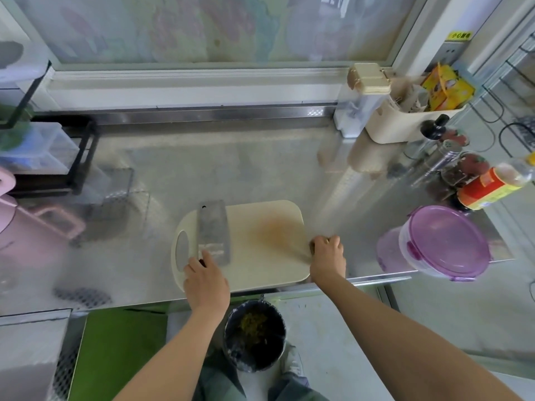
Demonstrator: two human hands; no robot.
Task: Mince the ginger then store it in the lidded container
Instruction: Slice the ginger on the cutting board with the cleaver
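Head view, looking down.

- Steel worktop (202, 157). Cream cutting board (269, 264) lies at its front edge, handle hole to the left. Faint orange stain (275, 230) near the board's middle.
- Cleaver (214, 227) lies flat on the left part of the board, blade pointing away from me.
- My left grip (206, 277) is on the cleaver's handle end, fingers curled down around it. The handle itself is mostly hidden under the hand.
- My right grip (328, 253) is closed over the board's right edge, knuckles up, fingers curled.
- Ginger: I cannot make it out for certain. A small brownish spot (312, 246) shows at the thumb side of my right grip, touching the board edge. Too blurred to say what it is.
- Lidded container (445, 244), clear with a purple lid, stands on the worktop to the right of the board and apart from it, near the front edge. Lid is on.
- Behind the container: a bottle with a red label (489, 186), dark jars and a metal shaker.
- A cream caddy (405, 123) with packets stands at the back right.
- A black rack (58, 157) with clear boxes stands at the far left.
- On the floor below the board, a bin (254, 334) with a dark liner holds yellowish scraps.
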